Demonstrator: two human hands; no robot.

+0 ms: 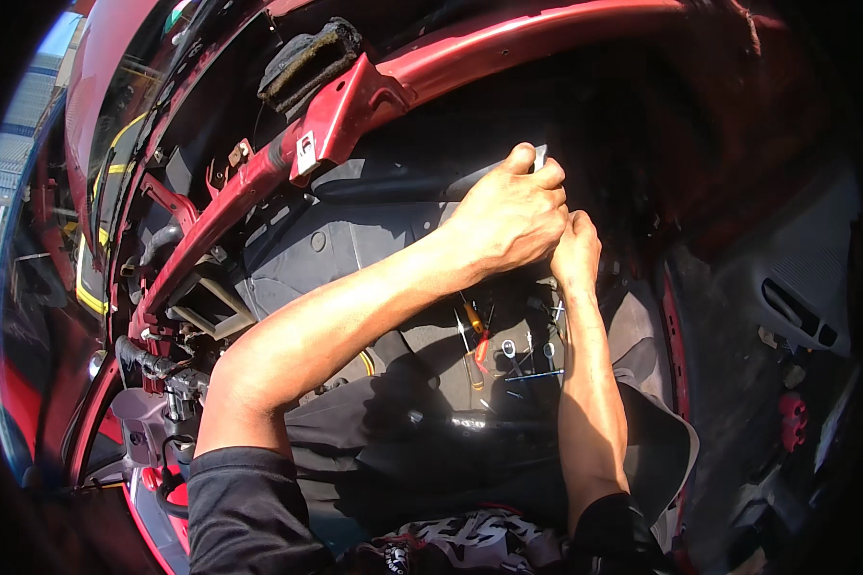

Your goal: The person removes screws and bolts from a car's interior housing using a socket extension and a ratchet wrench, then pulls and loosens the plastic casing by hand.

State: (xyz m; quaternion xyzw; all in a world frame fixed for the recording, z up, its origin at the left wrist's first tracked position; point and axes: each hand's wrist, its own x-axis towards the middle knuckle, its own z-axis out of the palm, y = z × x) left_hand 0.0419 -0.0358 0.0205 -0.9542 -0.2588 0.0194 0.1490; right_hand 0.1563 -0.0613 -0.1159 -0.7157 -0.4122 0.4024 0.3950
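Observation:
Both of my hands are together ahead of me, above the dark floor of a stripped red car interior. My left hand [510, 213] is closed, thumb uppermost, around a small pale metallic piece [541, 156] whose tip shows past the fingers; its kind is hidden. Right beside and a little below it, my right hand [575, 254] is curled into a fist, and whatever it may grip is covered by the fingers. Below the hands lie an orange-handled screwdriver [473, 317], a red-handled tool [481, 352], a ratchet-like metal tool [509, 349] and a thin blue rod [524, 377].
A red metal crossbar [518, 36] arches across the far side, with a bracket [307, 153] on its left part. A dark foam-edged duct [310, 67] sits above it. Wiring and a connector [180, 388] hang at left; a grey trim panel [801, 287] lies at right.

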